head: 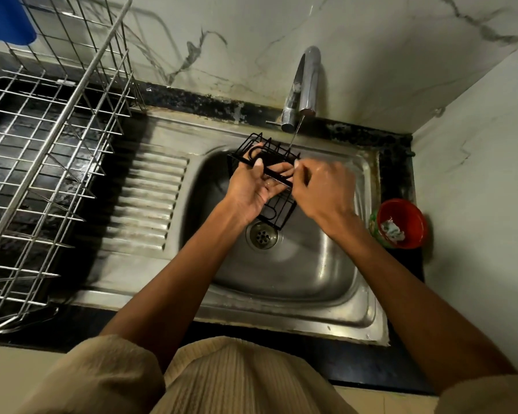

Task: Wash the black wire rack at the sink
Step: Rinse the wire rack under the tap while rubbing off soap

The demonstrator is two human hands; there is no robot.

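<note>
Small black wire rack (277, 186) held over the basin of the stainless steel sink (284, 273), tilted, far end up toward the chrome tap (304, 85). Thin stream of water (295, 132) running from the tap spout onto the rack's far edge. Left hand (253, 189) under the rack, palm up, fingers curled round its wires, thumb through the frame near the far-left corner. Right hand (323, 186) at the rack's right side, fingertips pinching a wire; blurred, exact grip hard to read. Both forearms bare, beige ribbed sleeves (108, 375) pushed up.

Round steel drain (263, 235) just near-side of the rack, directly below its lower end. Ribbed steel drainboard (150, 198) left of the basin. Large silver wire dish rack (51, 150) further left of the sink, on the black counter. Blue plastic object (8, 17) at its far-left corner, cut off by the frame. Red plastic bowl (401, 224) right of the sink, on the counter edge, something pale and crumpled inside. White marble-pattern wall (401, 55) behind and right of the sink.
</note>
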